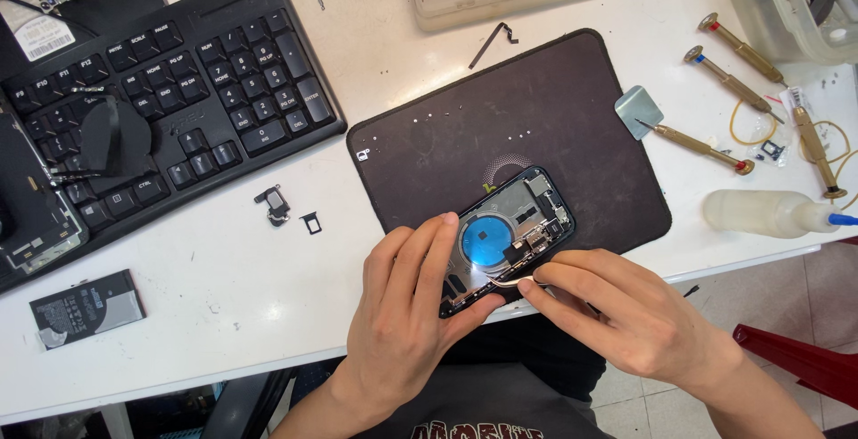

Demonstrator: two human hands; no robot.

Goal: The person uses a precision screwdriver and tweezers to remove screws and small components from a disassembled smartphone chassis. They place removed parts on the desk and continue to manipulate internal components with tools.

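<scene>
Hands meet over opened dark phone chassis w/ blue round coil, at near edge of dark rounded work mat, long axis running near-left to far-right. Left hand pins chassis's near-left end, fingers spread flat. Right hand, on chassis's right, pinches thin metal tweezers, tips pointing left into frame.

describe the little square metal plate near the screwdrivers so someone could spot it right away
Start at the dark mat in the middle of the white table and go to its upper right corner. The metal plate lies there, overlapping the mat's edge, with a screwdriver tip touching it. It is the only flat, shiny, grey square among long gold-handled tools.
</scene>
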